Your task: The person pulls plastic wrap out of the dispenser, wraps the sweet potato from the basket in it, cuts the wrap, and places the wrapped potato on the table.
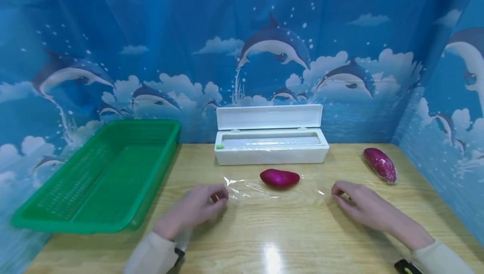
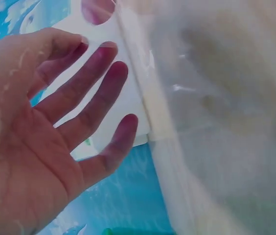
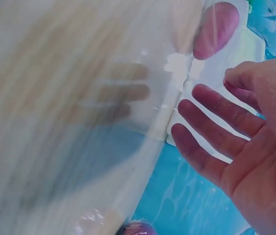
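Note:
A purple sweet potato (image 1: 280, 179) lies mid-table, with a sheet of clear plastic wrap (image 1: 245, 188) spread about it; whether the film passes over or under it I cannot tell. My left hand (image 1: 198, 206) pinches the film's left end between thumb and index finger. At the opposite end my right hand (image 1: 361, 204) pinches the film the same way. In the left wrist view the other fingers of the left hand (image 2: 59, 107) are loosely extended, as are those of the right hand (image 3: 245, 132) in the right wrist view.
Behind the sweet potato stands a white plastic wrap dispenser (image 1: 272, 156), lid up, a roll inside. A green basket (image 1: 113, 227) sits at the left. On the right lies another purple sweet potato (image 1: 380, 164) in shiny film. A dolphin-print curtain (image 1: 211, 22) closes off the back.

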Motion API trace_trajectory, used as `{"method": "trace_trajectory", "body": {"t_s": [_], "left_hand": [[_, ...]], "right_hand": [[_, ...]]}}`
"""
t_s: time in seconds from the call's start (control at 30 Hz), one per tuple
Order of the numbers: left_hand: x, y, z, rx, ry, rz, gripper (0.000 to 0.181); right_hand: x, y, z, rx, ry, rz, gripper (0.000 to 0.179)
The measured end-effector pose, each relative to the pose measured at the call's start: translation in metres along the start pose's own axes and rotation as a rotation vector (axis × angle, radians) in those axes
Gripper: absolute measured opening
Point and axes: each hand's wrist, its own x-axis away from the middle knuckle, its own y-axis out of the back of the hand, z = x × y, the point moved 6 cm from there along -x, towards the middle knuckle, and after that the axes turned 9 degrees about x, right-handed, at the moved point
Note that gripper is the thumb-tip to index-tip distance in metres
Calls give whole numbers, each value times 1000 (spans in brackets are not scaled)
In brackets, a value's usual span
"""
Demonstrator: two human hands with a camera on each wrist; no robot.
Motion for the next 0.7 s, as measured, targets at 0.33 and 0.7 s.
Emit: {"method": "trace_trajectory", "body": {"t_s": [0.33, 0.7], "left_hand": [[-27, 25, -5, -37, 131, -174, 9], [-56, 35, 8, 15, 179, -248, 15]], "right_hand": [[-24, 12, -11, 39, -93, -86, 13], [-55, 4, -29, 24, -203, -50, 4]]}}
